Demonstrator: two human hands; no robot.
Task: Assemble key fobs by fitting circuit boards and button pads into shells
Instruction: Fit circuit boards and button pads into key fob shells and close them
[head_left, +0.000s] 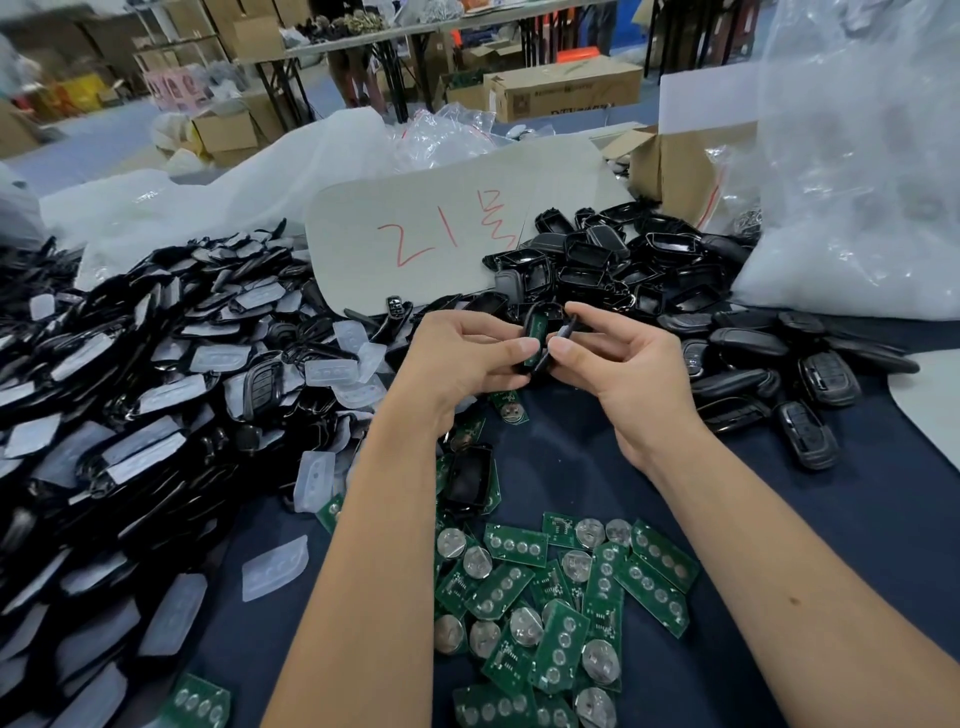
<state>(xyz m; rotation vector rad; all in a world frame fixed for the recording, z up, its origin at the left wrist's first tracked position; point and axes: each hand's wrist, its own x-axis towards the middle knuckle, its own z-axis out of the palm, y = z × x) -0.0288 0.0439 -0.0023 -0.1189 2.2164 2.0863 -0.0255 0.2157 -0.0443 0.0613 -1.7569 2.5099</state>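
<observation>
Head view: above the middle of the bench, the left hand (467, 358) grips a black shell half (537, 332) with a green circuit board (534, 354) seated in it. The right hand (618, 358) pinches a second shell half (565, 332) just beside it. Loose circuit boards (561, 597) lie toward the near edge.

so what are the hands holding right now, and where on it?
Left hand pinches a black shell half with a green circuit board inside, thumb on its face. Right hand pinches a second black shell piece by its lower end, beside the first.
</observation>
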